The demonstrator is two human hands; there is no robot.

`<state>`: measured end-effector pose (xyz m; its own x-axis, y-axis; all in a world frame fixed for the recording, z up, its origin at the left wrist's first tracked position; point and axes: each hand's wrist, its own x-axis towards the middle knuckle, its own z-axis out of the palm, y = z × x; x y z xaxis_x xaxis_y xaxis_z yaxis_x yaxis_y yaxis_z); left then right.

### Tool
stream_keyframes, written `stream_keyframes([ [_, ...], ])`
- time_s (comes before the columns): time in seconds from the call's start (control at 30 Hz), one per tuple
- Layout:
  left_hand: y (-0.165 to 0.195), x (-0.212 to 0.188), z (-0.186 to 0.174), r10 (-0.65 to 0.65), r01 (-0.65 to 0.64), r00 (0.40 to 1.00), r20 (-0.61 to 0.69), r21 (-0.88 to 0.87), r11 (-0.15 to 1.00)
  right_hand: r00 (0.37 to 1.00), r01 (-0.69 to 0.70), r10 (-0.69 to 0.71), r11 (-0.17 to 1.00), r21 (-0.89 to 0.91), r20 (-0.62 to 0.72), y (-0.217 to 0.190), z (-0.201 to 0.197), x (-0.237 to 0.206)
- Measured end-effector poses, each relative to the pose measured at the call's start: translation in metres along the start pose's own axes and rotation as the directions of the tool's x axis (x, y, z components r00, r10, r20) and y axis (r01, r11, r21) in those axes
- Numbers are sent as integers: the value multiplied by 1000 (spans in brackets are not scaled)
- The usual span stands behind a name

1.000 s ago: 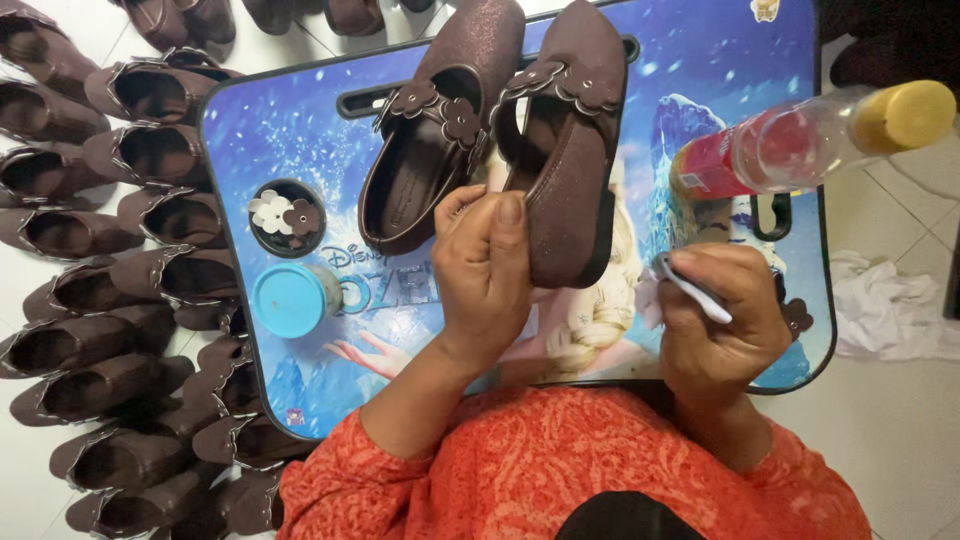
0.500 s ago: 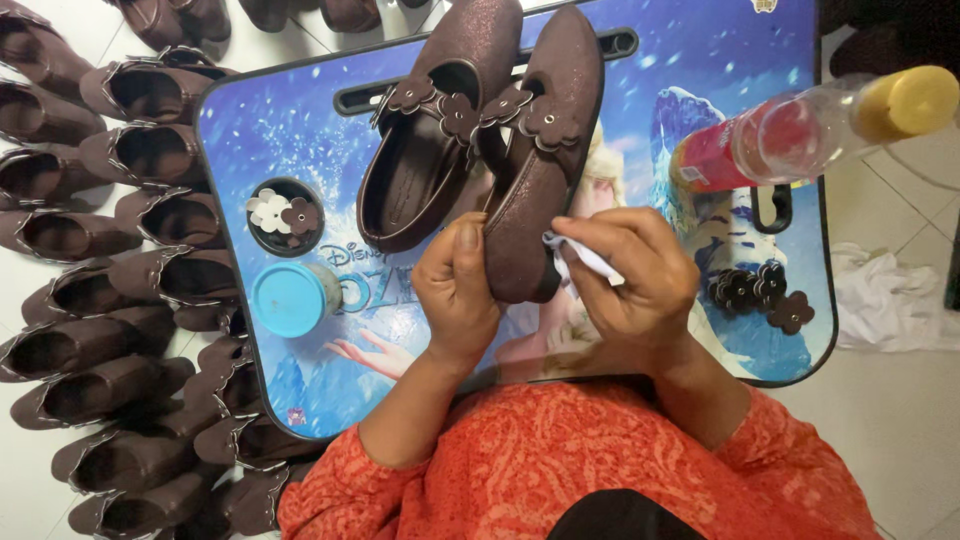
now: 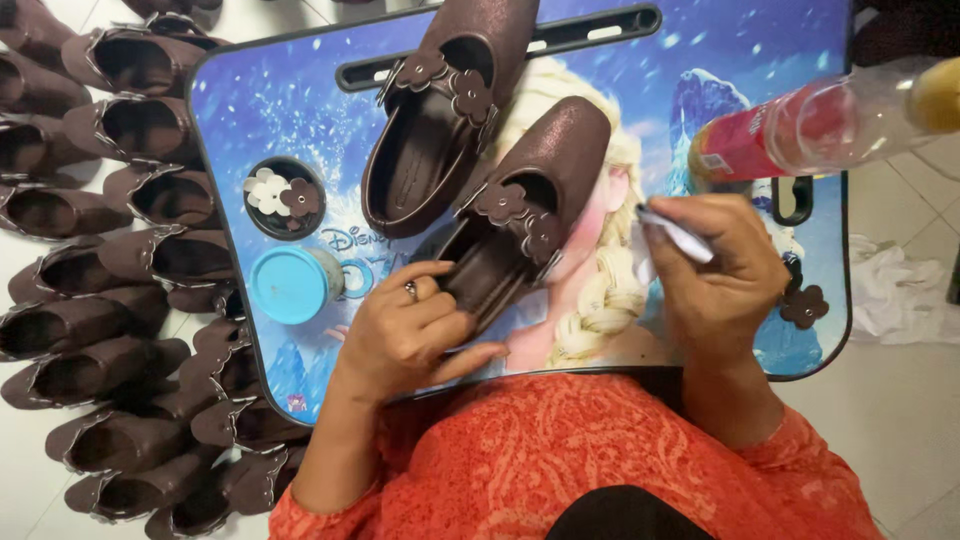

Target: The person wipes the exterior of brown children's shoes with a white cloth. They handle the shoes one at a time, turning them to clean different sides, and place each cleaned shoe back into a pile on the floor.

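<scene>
Nearest the camera, an orange patterned sleeve leads up to both hands. The left hand, a ring on one finger, is curled around the heel end of a small brown shoe, fingers and thumb closed on it, holding it tilted on the blue picture-printed tabletop. The right hand is closed around a thin white applicator stick, pinched between thumb and fingers, with its tip pointing toward the shoe but apart from it. Just right of that hand lies a loose brown flower trim. Left of the left hand sit a light blue round lid and, beyond it, a small dark cup of flower pieces. Beyond the held shoe lies a second brown shoe, touching it. Beyond the right hand a clear bottle with a red label lies on its side. Further left, on the floor, rows of matching brown shoes are packed together.
</scene>
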<state>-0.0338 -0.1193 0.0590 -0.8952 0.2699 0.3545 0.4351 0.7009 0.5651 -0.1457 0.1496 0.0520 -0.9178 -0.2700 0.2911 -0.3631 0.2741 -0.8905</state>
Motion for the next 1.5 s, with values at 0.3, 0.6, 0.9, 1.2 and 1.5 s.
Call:
stream_keyframes([
  [0.3, 51, 25, 16, -464, 482, 859, -215, 35, 876, 977, 82, -72, 996, -40, 199, -8, 16, 2],
  [0.6, 29, 50, 34, -690, 656, 723, 34, -345, 671, 940, -13, -21, 995, 97, 340, -7, 41, 1],
  [0.9, 30, 47, 32, -757, 735, 645, 106, -359, 576, 991, 48, -33, 992, -115, 130, 11, 43, 8],
  [1.2, 27, 45, 34, -707, 680, 706, 32, -306, 666, 892, 213, -145, 970, -116, 429, -2, 34, 0],
  [1.5, 27, 50, 42, -630, 600, 776, -31, -270, 753, 964, 186, -96, 910, -370, 248, 18, 11, 20],
])
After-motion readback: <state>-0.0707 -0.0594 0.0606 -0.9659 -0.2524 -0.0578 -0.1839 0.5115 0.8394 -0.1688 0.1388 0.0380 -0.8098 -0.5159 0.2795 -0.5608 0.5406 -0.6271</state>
